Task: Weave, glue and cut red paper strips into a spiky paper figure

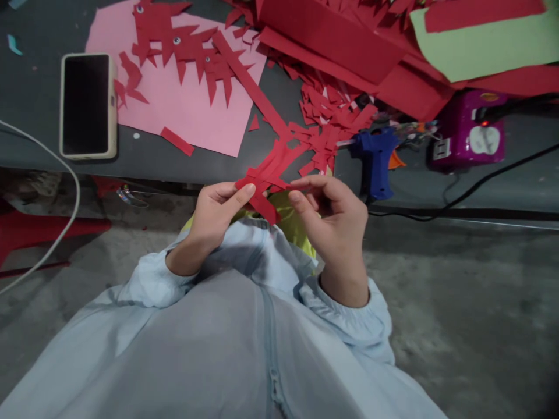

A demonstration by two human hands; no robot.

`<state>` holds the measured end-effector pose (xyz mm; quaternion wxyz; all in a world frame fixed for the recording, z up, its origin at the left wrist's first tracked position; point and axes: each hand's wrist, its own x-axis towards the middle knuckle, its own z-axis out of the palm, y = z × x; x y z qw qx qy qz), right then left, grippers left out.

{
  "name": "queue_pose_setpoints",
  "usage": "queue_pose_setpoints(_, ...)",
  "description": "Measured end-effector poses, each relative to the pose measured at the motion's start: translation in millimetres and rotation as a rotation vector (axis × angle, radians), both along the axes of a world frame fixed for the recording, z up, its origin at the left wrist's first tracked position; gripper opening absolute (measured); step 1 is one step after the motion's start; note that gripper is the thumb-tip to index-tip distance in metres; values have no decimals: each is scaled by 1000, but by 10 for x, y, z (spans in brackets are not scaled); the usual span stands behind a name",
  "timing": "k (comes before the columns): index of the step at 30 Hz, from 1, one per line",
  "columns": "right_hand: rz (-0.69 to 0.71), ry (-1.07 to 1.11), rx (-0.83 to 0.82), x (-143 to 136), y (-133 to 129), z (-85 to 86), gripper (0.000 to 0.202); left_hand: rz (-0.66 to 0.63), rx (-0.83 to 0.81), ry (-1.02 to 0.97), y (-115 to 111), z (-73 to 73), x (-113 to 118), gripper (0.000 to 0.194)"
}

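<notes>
My left hand (210, 214) pinches a red foam or paper cutout (265, 205) between thumb and fingers, just off the table's front edge. The cutout is made of overlapping pieces with a pointed strip reaching right. At that strip's tip, the thumb and index finger of my right hand (339, 216) close together; the other fingers curl behind. Beyond the hands, red scraps (321, 139) lie heaped on the table, and a long red strip (253, 87) slants back from them. Spiky red cutouts with stick-on eyes (168, 35) rest on a pink sheet (174, 110).
A phone (86, 107) lies at the left on the dark table (39, 75). To the right are a blue glue gun (376, 157) and a purple power box (469, 134) with a black cable (493, 177). Red sheets (340, 41) and a pale green sheet (489, 49) are stacked behind.
</notes>
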<state>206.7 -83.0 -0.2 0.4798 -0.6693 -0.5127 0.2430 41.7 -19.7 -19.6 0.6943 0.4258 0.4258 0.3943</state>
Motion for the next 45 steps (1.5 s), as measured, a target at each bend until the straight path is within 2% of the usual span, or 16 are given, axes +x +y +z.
queue_pose_setpoints(3,-17,-77,27,23,5,41,13,2,91,12,-1,-40,-19,28)
queue_pose_setpoints(8,-204,-88,82,59,-15,109,25,12,184,62,9,-88,-54,24)
queue_pose_setpoints(10,-167,-89,67,72,-12,113,24,-1,205,86,9,-83,-63,26)
queue_pose_setpoints(14,31,-96,-7,80,13,64,18,-48,215,74,-2,-27,-69,27)
queue_pose_setpoints(18,141,0,-59,48,36,14,19,-82,229,74,-7,23,-72,27)
queue_pose_setpoints(25,195,152,-118,-36,48,55,22,-74,207,95,-5,31,-69,29)
queue_pose_setpoints(35,169,139,-22,-43,35,60,17,-68,215,114,6,33,-65,30)
queue_pose_setpoints(45,238,124,-77,-27,34,44,20,-34,206,54,-6,17,-51,28)
